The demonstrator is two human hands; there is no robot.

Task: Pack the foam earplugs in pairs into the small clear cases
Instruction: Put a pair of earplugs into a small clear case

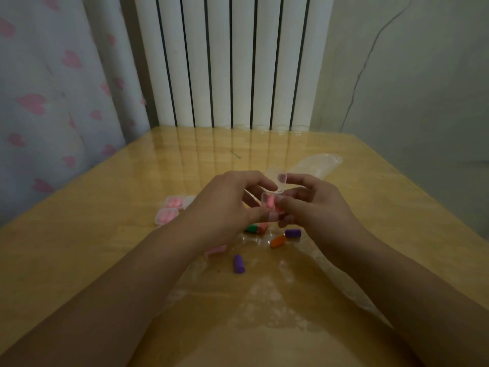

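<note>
My left hand and my right hand meet above the middle of the wooden table and together hold a small clear case with its lid tipped up. A pink earplug lies inside it; my right fingertips pinch at the case beside that plug. Loose earplugs lie below the hands: two purple ones, an orange one, a green one and a red one. Two closed cases with pink plugs sit to the left.
A clear plastic bag lies beyond the hands, and another clear plastic sheet spreads under the loose plugs toward me. A pink item peeks from under my left wrist. A white radiator stands behind the table.
</note>
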